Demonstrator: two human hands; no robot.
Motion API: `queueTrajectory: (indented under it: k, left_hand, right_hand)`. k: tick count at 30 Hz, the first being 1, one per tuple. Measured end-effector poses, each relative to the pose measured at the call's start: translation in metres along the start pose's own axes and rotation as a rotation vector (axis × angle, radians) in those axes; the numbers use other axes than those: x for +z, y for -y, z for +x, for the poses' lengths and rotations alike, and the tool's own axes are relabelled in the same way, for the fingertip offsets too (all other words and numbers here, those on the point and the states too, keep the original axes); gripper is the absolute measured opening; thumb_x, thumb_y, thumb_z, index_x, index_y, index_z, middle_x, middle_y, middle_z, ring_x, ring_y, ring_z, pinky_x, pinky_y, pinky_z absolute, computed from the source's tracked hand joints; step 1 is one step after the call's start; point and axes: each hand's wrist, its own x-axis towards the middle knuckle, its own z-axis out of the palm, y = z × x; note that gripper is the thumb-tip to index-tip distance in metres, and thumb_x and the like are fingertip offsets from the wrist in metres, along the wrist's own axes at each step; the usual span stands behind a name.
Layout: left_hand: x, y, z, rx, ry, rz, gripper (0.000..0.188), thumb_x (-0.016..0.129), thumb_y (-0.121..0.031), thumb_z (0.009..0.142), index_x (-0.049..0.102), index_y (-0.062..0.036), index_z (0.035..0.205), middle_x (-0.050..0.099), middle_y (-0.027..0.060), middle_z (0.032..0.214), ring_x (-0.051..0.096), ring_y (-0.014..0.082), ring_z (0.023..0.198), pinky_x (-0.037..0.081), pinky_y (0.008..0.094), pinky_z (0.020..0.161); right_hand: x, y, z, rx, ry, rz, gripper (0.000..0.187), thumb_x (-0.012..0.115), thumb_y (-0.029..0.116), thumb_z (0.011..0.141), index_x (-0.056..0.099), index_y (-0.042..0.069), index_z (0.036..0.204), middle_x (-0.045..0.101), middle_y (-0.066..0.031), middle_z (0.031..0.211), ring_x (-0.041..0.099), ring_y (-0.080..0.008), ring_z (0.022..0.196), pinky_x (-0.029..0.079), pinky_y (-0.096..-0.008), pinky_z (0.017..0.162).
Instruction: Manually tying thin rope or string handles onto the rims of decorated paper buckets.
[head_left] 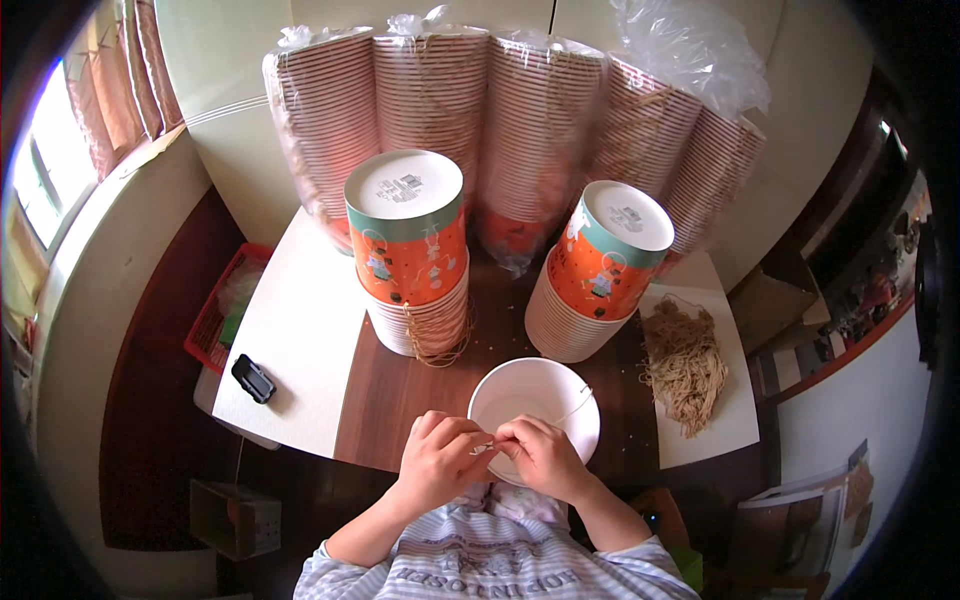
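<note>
Both my hands meet at the near left rim of a white paper bucket (535,378), which sits mouth up at the table's front edge. My left hand (432,462) is closed, its thumb and fingers pinching a small pale strand (483,448). Fingertips of my right hand (546,460) pinch at the same strand, just beside the left ones. A thin cord (578,404) is fixed at the bucket's right rim and hangs inside. Whether it joins the strand in my fingers cannot be seen.
Two upside-down stacks of orange buckets, a left stack (405,260) draped with cord loops and a right stack (600,270), stand beyond. Bagged bucket stacks (430,110) line the back. A cord heap (687,365) lies right, a black plastic case (253,379) left, near a red basket (210,325).
</note>
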Motion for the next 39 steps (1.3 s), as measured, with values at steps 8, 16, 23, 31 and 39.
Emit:
queueTrajectory:
  k: [8, 16, 23, 31, 39]
  left_hand:
    - [0.001, 0.002, -0.001, -0.046, 0.036, -0.038, 0.014, 0.07, -0.01, 0.064, 0.062, -0.0097, 0.076, 0.057, 0.0006, 0.08, 0.05, 0.0194, 0.073, 0.04, 0.0314, 0.067]
    - [-0.002, 0.017, -0.014, -0.178, 0.016, -0.227, 0.014, 0.071, -0.005, 0.064, 0.061, -0.0064, 0.075, 0.055, 0.0037, 0.076, 0.05, 0.0209, 0.071, 0.041, 0.0303, 0.064]
    - [0.031, 0.035, -0.053, -0.444, -0.066, -0.813, 0.009, 0.067, -0.001, 0.073, 0.061, -0.0028, 0.078, 0.055, 0.0037, 0.08, 0.051, 0.0111, 0.072, 0.04, 0.0218, 0.057]
    - [0.046, 0.037, -0.068, -0.45, -0.144, -1.032, 0.008, 0.061, 0.003, 0.077, 0.058, 0.0015, 0.085, 0.057, 0.0083, 0.09, 0.055, 0.0106, 0.076, 0.044, 0.0203, 0.063]
    - [0.05, 0.03, -0.063, -0.523, -0.169, -0.965, 0.011, 0.059, 0.006, 0.078, 0.057, 0.0025, 0.089, 0.059, 0.0069, 0.09, 0.055, 0.0086, 0.078, 0.043, 0.0191, 0.067]
  right_hand:
    - [0.003, -0.005, -0.005, 0.024, -0.095, 0.152, 0.019, 0.06, 0.003, 0.078, 0.047, 0.003, 0.092, 0.058, -0.0101, 0.078, 0.06, -0.0255, 0.072, 0.047, -0.0327, 0.064]
    - [-0.017, -0.007, -0.012, 0.066, -0.302, 0.575, 0.014, 0.056, 0.003, 0.083, 0.045, 0.0, 0.093, 0.056, -0.0081, 0.079, 0.057, -0.0134, 0.077, 0.046, -0.026, 0.071]
    - [-0.011, 0.018, -0.04, 0.041, 0.036, -0.023, 0.02, 0.06, 0.008, 0.078, 0.049, 0.006, 0.094, 0.055, -0.0062, 0.074, 0.055, -0.0208, 0.062, 0.043, -0.0309, 0.059]
    - [0.028, 0.012, -0.054, -0.454, 0.026, -0.462, 0.025, 0.064, 0.014, 0.074, 0.053, 0.009, 0.096, 0.054, 0.0029, 0.079, 0.055, -0.0106, 0.066, 0.041, -0.0271, 0.064]
    - [0.02, -0.019, -0.046, -0.358, -0.043, -0.68, 0.025, 0.059, 0.017, 0.078, 0.053, 0.006, 0.1, 0.052, 0.005, 0.068, 0.054, -0.0095, 0.068, 0.039, -0.0298, 0.072]
